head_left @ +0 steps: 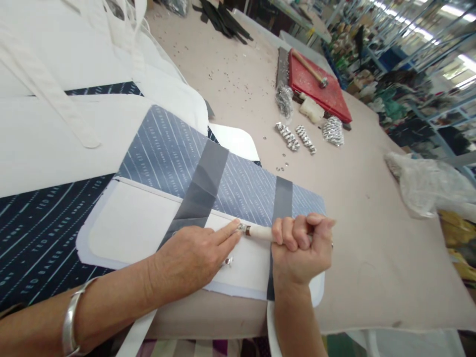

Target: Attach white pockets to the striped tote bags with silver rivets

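The panel (134, 223), blue-grey with printed lettering along its far part and white along its near part, lies on the counter (357, 228), crossed by two grey bands (283, 198). At the panel's right end the right hand (301, 250) is closed in a fist round a pale-handled tool (260, 233), held low over the white part with its metal tip pointing left. The left hand (189, 260) reaches over the panel's middle, open and palm down, its fingers stretched toward a small metal fitting (241, 227) at the tool's tip — the thumb is hidden. A second metal fitting (227, 261) sits on the panel just beside those fingers. Left of the panel and partly under it spreads navy fabric (55, 238) lettered TED BAKER, with white sheets (67, 124) over it. Beyond the panel's far right are bundled metal pieces (287, 136), a red pad (316, 91) and, on the pad, a hammer (308, 67). Well right of the panel lies crumpled clear plastic (427, 183); well beyond it, dark strips (223, 20).
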{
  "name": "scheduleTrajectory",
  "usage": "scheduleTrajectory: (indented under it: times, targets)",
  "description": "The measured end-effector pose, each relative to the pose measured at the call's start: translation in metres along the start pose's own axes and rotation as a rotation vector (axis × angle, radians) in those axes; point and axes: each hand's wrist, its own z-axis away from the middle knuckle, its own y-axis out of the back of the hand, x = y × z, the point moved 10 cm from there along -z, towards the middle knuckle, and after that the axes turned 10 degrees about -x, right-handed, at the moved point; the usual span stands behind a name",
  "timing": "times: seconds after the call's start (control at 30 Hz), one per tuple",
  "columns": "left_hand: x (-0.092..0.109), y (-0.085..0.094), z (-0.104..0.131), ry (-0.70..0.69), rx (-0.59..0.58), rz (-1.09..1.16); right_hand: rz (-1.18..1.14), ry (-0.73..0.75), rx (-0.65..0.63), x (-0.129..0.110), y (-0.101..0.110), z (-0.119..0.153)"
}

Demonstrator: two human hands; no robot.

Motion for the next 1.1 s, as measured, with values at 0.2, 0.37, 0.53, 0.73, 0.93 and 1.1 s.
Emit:
scheduleTrajectory:
  times: [0.2, 0.37, 0.53, 0.73, 0.93, 1.1]
  targets:
    - [0.001, -0.001, 0.001, -0.014, 0.003, 0.011, 0.091, 0.058, -0.064, -0.004, -0.009, 0.002]
    - [0.0, -0.001, 0.001, -0.008, 0.018, 0.035, 0.155, 0.09, -0.154, -0.007, -0.029, 0.004]
    - [-0.001, 0.003, 0.0, 0.003, 0.067, 0.047, 0.273, 0.048, -0.233, -0.007, -0.056, 0.008]
    - [-0.003, 0.003, 0.001, 0.034, 0.053, 0.022, 0.57, 0.019, -0.31, 0.001, -0.076, -0.002]
    - [-0.003, -0.001, 0.0, 0.038, -0.001, 0.085, 0.733, -0.066, -0.531, 0.02, -0.113, -0.019]
    - [-0.007, -0.009, -0.002, 0.051, -0.038, 0.181, 0.983, -0.069, -0.735, 0.036, -0.155, -0.011]
